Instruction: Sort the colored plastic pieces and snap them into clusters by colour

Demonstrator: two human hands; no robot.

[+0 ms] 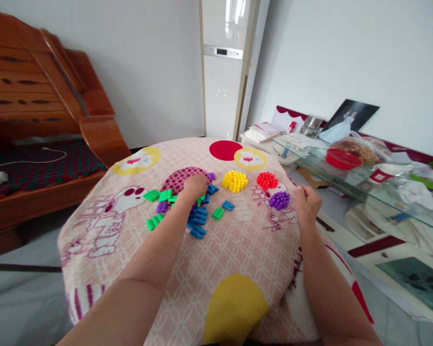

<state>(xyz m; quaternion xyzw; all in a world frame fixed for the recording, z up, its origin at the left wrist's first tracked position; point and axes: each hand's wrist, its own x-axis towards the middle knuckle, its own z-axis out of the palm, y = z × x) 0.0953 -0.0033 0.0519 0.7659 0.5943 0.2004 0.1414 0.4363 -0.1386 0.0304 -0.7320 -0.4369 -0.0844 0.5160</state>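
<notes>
My left hand [195, 187] reaches down into a loose pile of plastic building pieces, its fingers hidden behind the back of the hand. Green pieces [151, 195] lie left of it, and blue pieces [198, 216] sit to its right and nearer me. A purple piece [162, 207] and others are partly covered by my forearm. My right hand [308, 204] is closed above the table's right edge, just right of an upright purple cluster [279, 200]; whatever it may hold is out of sight. A red cluster [267, 180] and a yellow cluster [235, 180] stand farther left.
A patterned cloth covers the round table [187, 293]. One green piece [218, 213] and one blue piece [228, 205] lie apart from the pile. At right stands a glass-topped cabinet [321, 168] with a red bowl [342, 159]. A wooden bench [57, 96] is at left.
</notes>
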